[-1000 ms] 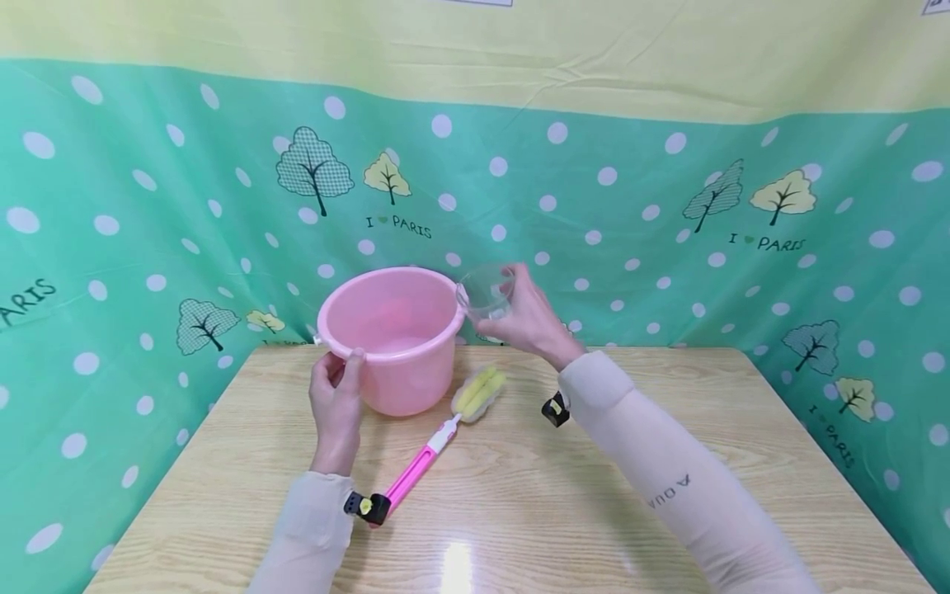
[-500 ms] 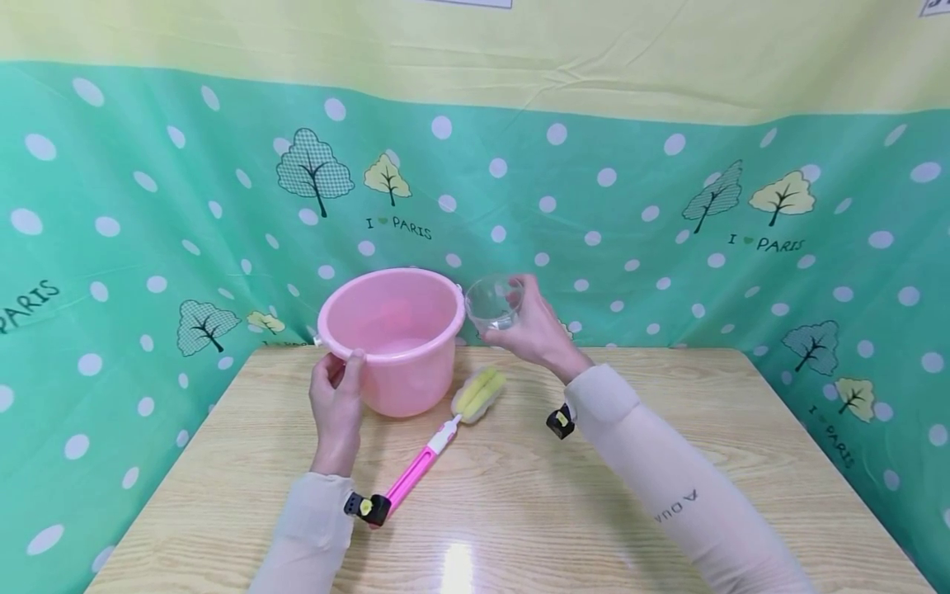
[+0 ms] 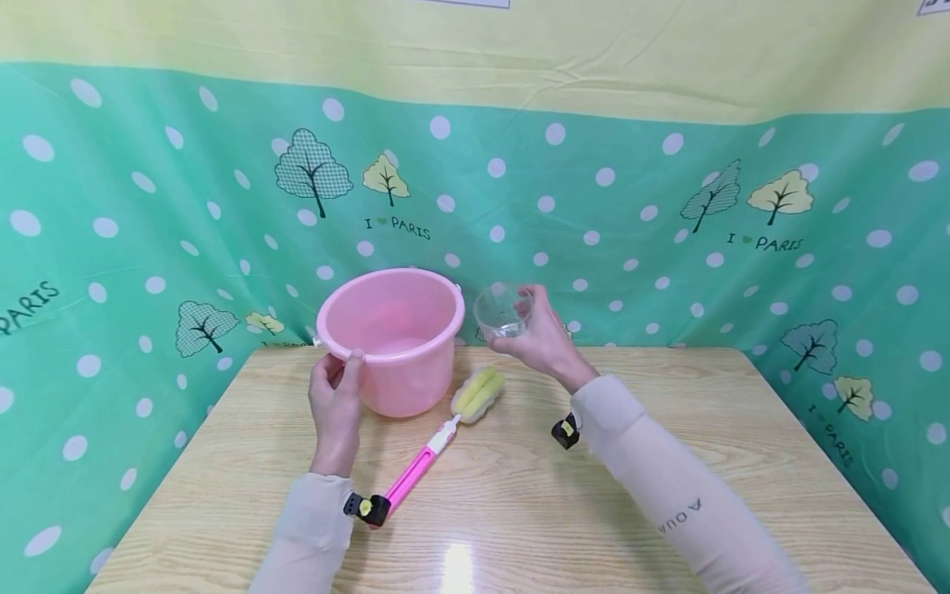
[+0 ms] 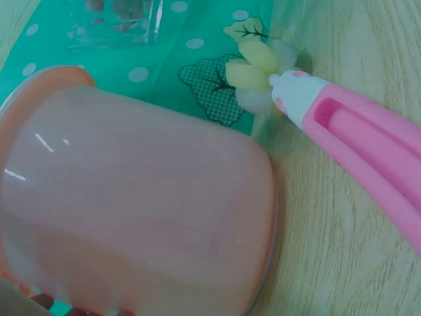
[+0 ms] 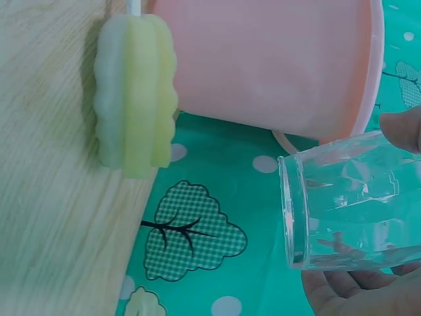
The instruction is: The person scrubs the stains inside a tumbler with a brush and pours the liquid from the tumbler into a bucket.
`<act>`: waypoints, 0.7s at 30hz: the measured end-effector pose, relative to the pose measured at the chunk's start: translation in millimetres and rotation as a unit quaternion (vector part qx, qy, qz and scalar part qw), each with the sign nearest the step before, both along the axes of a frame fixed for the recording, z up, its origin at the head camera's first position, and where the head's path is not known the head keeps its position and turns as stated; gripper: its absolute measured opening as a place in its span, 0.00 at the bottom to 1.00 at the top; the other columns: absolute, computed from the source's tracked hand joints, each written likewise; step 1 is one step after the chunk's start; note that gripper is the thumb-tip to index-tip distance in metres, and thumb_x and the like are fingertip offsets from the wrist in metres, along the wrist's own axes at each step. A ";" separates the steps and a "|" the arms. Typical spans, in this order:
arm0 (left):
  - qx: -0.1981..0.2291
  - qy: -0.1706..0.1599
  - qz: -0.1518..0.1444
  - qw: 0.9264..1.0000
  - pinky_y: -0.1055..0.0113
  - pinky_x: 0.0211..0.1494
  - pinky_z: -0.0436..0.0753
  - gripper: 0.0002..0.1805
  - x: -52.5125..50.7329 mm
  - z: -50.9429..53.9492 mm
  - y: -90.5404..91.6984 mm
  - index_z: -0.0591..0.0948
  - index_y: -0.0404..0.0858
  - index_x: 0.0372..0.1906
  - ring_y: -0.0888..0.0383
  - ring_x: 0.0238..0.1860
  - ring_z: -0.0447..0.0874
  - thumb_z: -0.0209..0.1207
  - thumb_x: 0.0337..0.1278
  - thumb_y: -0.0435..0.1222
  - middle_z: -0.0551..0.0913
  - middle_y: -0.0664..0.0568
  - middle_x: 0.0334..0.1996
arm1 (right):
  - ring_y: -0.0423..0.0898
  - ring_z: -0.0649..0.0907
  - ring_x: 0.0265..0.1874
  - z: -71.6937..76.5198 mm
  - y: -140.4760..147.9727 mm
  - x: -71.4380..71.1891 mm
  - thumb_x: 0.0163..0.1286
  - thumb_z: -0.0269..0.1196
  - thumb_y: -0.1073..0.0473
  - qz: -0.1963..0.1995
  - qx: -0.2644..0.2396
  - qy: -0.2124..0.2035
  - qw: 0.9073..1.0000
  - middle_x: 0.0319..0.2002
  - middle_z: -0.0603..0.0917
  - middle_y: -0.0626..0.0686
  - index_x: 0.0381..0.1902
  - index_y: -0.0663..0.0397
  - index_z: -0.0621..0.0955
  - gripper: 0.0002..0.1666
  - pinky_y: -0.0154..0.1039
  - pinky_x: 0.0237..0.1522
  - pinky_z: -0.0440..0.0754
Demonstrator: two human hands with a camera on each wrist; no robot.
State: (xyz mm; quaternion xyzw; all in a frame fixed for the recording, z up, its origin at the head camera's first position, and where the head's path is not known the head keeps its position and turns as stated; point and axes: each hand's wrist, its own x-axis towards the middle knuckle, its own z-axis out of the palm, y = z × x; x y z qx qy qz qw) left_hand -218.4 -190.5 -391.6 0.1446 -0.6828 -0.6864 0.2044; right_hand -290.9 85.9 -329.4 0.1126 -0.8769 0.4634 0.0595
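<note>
My left hand [image 3: 336,412] grips the near-left rim of a pink bucket [image 3: 408,384], with the thumb outside and fingertips showing dimly at the bottom of the left wrist view. The bucket stands upright at the back of the table. To its right, my right hand [image 3: 547,337] holds a clear glass cup [image 3: 503,312] in the air, apart from the bucket. Thumb and fingers lie on opposite sides of the cup [image 5: 355,204] in the right wrist view. In front of the bucket lies a cup brush with a yellow and white sponge head [image 3: 478,394] and a pink handle [image 3: 411,478].
A light wood-grain table [image 3: 653,462] carries these things. Behind it and at both sides hangs a green and yellow cloth [image 3: 609,214] with dots and printed trees. The bucket's white handle [image 5: 286,141] hangs on its far side.
My right hand has drawn the glass cup a little to the right and down, away from the bucket's rim. The left hand, bucket and brush have stayed in place.
</note>
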 end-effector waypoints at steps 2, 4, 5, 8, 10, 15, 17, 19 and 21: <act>0.000 0.000 0.000 1.000 0.59 0.67 0.66 0.41 0.0 -0.1 -0.2 0.60 0.41 0.69 0.54 0.62 0.62 0.56 0.59 0.59 0.65 0.50 0.63 | 0.56 0.74 0.53 -2.8 1.3 -0.1 0.42 0.77 0.53 -0.002 -0.004 -0.003 1.000 0.59 0.70 0.60 0.67 0.50 0.56 0.58 0.53 0.51 0.77; 0.001 0.000 0.001 1.000 0.59 0.67 0.66 0.41 0.0 0.1 -0.3 0.60 0.41 0.69 0.54 0.62 0.62 0.56 0.59 0.58 0.65 0.50 0.63 | 0.56 0.74 0.54 -5.6 2.6 -0.2 0.42 0.77 0.54 -0.005 -0.010 -0.006 1.000 0.59 0.70 0.61 0.67 0.50 0.56 0.59 0.53 0.52 0.77; 0.002 0.001 0.001 1.000 0.59 0.67 0.66 0.41 -0.1 0.2 -0.3 0.60 0.41 0.69 0.54 0.62 0.62 0.56 0.59 0.58 0.65 0.50 0.63 | 0.57 0.73 0.55 -7.0 3.3 -0.3 0.42 0.77 0.53 -0.006 -0.013 -0.007 1.000 0.59 0.70 0.61 0.67 0.50 0.56 0.59 0.53 0.52 0.77; 0.003 0.002 0.001 1.000 0.59 0.67 0.66 0.40 -0.1 0.4 -0.3 0.61 0.40 0.69 0.54 0.62 0.63 0.57 0.59 0.58 0.65 0.49 0.63 | 0.58 0.73 0.56 -11.5 5.5 -1.2 0.41 0.77 0.54 -0.009 -0.026 -0.009 1.000 0.59 0.70 0.61 0.67 0.51 0.56 0.59 0.54 0.53 0.76; 0.003 0.002 0.001 1.000 0.59 0.67 0.66 0.40 -0.1 0.3 -0.5 0.61 0.40 0.69 0.54 0.62 0.63 0.57 0.59 0.58 0.65 0.49 0.63 | 0.59 0.72 0.57 -14.7 7.1 -1.9 0.41 0.77 0.54 -0.011 -0.036 -0.009 0.999 0.59 0.69 0.62 0.67 0.52 0.56 0.59 0.54 0.54 0.75; -0.002 0.000 0.000 1.000 0.59 0.67 0.66 0.41 -0.1 -0.2 -0.8 0.61 0.41 0.69 0.54 0.62 0.63 0.56 0.59 0.59 0.65 0.50 0.63 | 0.59 0.71 0.58 -22.0 11.6 -4.3 0.41 0.77 0.54 -0.023 -0.051 -0.009 0.998 0.60 0.69 0.61 0.68 0.51 0.56 0.60 0.56 0.56 0.74; -0.003 -0.001 0.000 1.000 0.59 0.67 0.66 0.41 -0.3 -0.4 -0.9 0.60 0.41 0.69 0.54 0.62 0.63 0.56 0.59 0.59 0.65 0.50 0.63 | 0.59 0.72 0.58 -24.3 13.4 -5.1 0.41 0.78 0.53 -0.028 -0.057 -0.012 0.998 0.60 0.69 0.61 0.69 0.50 0.55 0.61 0.56 0.56 0.74; -0.002 -0.001 -0.001 1.000 0.59 0.67 0.66 0.41 -0.3 -0.5 -0.9 0.60 0.41 0.69 0.54 0.62 0.62 0.56 0.58 0.59 0.65 0.50 0.63 | 0.59 0.72 0.58 -26.3 15.3 -5.6 0.41 0.77 0.53 -0.031 -0.062 -0.018 0.997 0.61 0.69 0.60 0.69 0.49 0.55 0.62 0.55 0.55 0.75; 0.000 0.000 -0.002 1.000 0.59 0.67 0.66 0.41 -0.4 -0.5 -0.9 0.61 0.41 0.69 0.54 0.62 0.62 0.56 0.58 0.59 0.65 0.50 0.63 | 0.59 0.72 0.58 -27.9 17.1 -5.7 0.42 0.77 0.53 -0.032 -0.067 -0.024 0.997 0.61 0.68 0.60 0.70 0.48 0.54 0.62 0.55 0.55 0.75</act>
